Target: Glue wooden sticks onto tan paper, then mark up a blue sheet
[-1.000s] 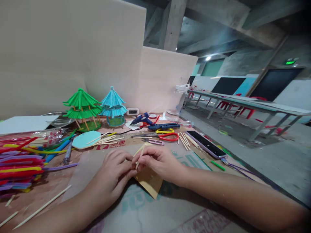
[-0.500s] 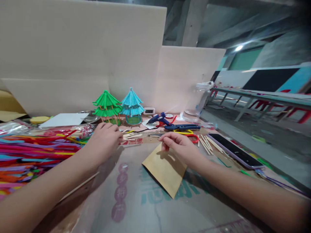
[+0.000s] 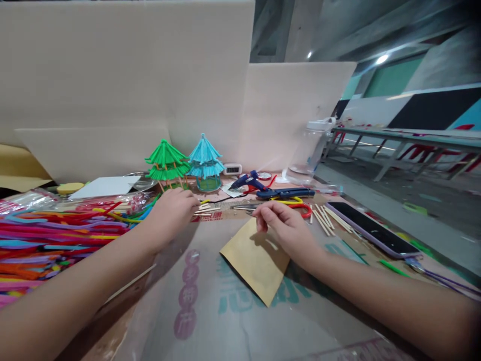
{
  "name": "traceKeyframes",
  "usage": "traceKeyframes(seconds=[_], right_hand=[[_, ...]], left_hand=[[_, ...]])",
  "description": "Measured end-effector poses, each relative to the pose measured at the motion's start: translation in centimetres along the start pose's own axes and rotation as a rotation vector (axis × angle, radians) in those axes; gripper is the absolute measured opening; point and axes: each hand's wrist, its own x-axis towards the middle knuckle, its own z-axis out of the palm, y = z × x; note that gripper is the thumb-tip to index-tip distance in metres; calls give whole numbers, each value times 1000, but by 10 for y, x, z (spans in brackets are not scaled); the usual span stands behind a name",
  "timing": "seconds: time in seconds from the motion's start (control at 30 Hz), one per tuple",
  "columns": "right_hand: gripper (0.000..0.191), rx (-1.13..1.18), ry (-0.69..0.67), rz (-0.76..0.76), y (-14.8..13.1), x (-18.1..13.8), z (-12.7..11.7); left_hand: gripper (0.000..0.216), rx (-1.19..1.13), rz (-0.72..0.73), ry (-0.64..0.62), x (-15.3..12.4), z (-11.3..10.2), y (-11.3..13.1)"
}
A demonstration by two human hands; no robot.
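My left hand is beside a small pile of short wooden sticks. Its fingers are curled down and together; the tips are mostly hidden, so whatever they pinch cannot be made out. Over the upper part of a square of tan paper hovers my right hand, its thumb and fingers closed together. Anything between those fingertips is hidden or too small to see. Behind the hands stand a green pagoda-like model and a blue one, both with two-tiered roofs.
Colourful pipe cleaners fill the left side. A blue glue gun, dark-handled pliers and scissors lie at the back. To the right are more wooden sticks, a phone and a clear bottle.
The camera view has shifted slightly. My left hand has moved a little right, closer to the stick pile. My right hand keeps its closed fingers above the tan paper, slightly farther right.
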Motion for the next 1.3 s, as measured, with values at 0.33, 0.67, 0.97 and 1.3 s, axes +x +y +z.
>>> traceKeyframes(seconds=[0.33, 0.67, 0.97, 1.3], right_hand=[[32, 113, 71, 70, 13, 11, -5], [30, 90, -4, 7, 17, 9, -2], [28, 85, -25, 26, 19, 10, 0], [27, 94, -55, 42, 20, 9, 0]], left_hand=[[20, -175, 226, 16, 71, 23, 66], [27, -217, 219, 95, 68, 49, 75], [27, -170, 204, 99, 63, 45, 80], [30, -143, 101, 50, 72, 43, 79]])
